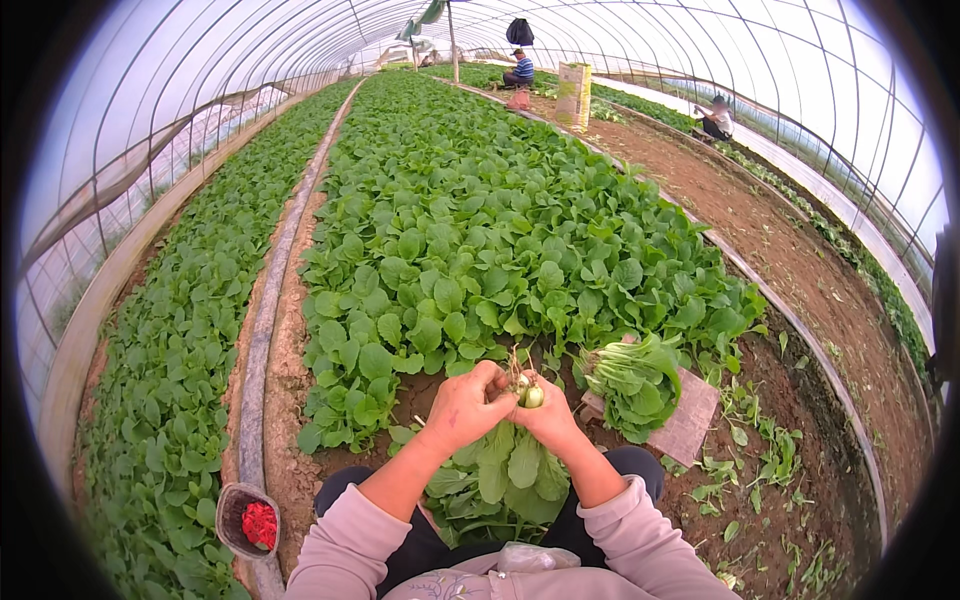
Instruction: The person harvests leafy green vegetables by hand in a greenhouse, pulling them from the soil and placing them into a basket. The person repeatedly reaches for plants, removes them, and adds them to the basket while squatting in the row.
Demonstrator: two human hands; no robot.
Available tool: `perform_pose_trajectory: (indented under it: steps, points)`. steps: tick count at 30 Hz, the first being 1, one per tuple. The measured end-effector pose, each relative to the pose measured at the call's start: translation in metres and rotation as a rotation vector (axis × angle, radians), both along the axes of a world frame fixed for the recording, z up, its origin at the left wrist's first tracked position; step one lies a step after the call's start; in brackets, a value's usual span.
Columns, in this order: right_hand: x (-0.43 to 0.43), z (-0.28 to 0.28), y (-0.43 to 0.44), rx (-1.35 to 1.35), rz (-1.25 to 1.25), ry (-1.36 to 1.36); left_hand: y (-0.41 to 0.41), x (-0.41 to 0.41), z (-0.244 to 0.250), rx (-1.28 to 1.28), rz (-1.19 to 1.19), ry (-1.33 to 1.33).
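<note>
Between my knees I hold leafy green plants (519, 469) upside down, their thin roots pointing up and their leaves hanging. My right hand (553, 414) wraps around the stems just below the pale stem bases (533, 396). Against it, my left hand (466, 405) has its fingers curled and its thumb pressed at the base of the same plants; its fingertips are partly hidden. More loose greens lie under the leaves, over my lap. To the right of my hands, a gathered bundle of greens (637, 382) rests partly on a flat board (686, 420).
A bed of growing greens (480, 247) begins just beyond my hands. Left is a pipe (262, 375), with a container (225, 517) of red ties (259, 525) beside it. Torn leaves (772, 457) litter the soil at right. Two people (518, 71) (716, 120) sit farther off.
</note>
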State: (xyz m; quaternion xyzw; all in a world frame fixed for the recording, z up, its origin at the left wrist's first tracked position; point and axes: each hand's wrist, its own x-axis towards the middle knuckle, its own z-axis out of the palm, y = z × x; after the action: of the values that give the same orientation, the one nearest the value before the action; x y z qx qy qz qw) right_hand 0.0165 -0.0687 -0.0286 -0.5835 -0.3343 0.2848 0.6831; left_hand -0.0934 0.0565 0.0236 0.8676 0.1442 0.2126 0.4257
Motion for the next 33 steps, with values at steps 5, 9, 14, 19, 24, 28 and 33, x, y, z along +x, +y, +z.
perform_pose_trajectory:
  steps: [5,9,14,19,24,28,33]
  points:
    - [0.001,0.0,0.0,-0.011,-0.023,-0.015,-0.001,0.002,0.0,-0.003,0.026,-0.021]
    - [0.0,0.002,0.0,-0.011,-0.009,-0.016,0.0,0.0,0.0,-0.017,0.036,-0.032]
    - [0.0,0.003,-0.001,-0.014,0.01,0.016,-0.001,0.001,-0.002,-0.01,0.04,-0.06]
    - [-0.003,0.01,-0.003,0.042,0.039,0.032,-0.003,0.0,0.0,-0.068,0.009,-0.088]
    - [-0.007,0.013,-0.004,0.085,0.065,0.034,-0.002,0.003,-0.008,-0.183,-0.017,-0.129]
    - [-0.002,0.008,-0.005,0.108,0.058,0.074,-0.007,0.002,-0.003,-0.176,-0.039,-0.138]
    - [-0.003,0.011,-0.006,0.11,0.05,0.073,-0.005,-0.001,-0.001,-0.149,-0.049,-0.109]
